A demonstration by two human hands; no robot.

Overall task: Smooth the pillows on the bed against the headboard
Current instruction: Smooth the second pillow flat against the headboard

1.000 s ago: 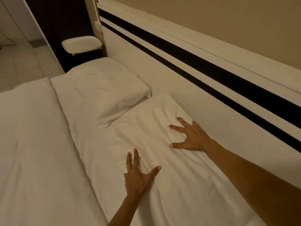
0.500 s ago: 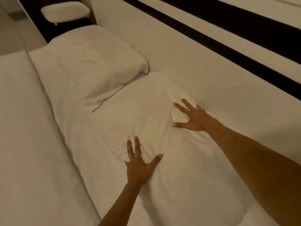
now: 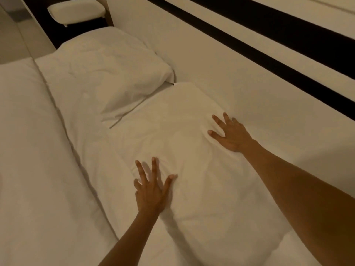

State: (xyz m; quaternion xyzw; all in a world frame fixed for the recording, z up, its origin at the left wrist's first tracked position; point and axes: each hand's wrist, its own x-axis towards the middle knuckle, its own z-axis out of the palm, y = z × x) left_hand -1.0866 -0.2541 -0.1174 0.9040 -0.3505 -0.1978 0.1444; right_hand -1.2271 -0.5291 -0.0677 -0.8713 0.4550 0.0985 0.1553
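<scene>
Since 1 s ago your view has tipped down and swung closer: headboard top is out of frame now, both hands sit a bit farther along the near pillow, w/ the left fingers spread wider than before.

Biggest first: the bed (image 3: 34,169) fills the left and bottom, white duvet w/ a long seam running diagonally. The headboard (image 3: 240,77) runs along the right, pale w/ 1 dark stripe visible. Next, 2 pillows side by side against it. The far pillow (image 3: 107,73) lies flat, creased on top, its corner just touching the near pillow (image 3: 172,131), which is where you're working. Beyond, a small white shelf (image 3: 76,10) by the dark wall.

Your right hand (image 3: 230,135) is flat, fingers apart, pressing the pillow's edge right by the headboard; fabric dimples under the fingertips. Your left hand (image 3: 151,191) is also flat, fingers splayed, on the bed-side edge; it grips nothing.

Risks, as I judge them: push too hard toward the far pillow and you'll bunch wrinkles at the meeting corner, or shove it off line. Uneven pressure btwn the 2 hands could skew the near pillow away from the headboard. The far pillow's creases look undone yet, so don't skip it.
</scene>
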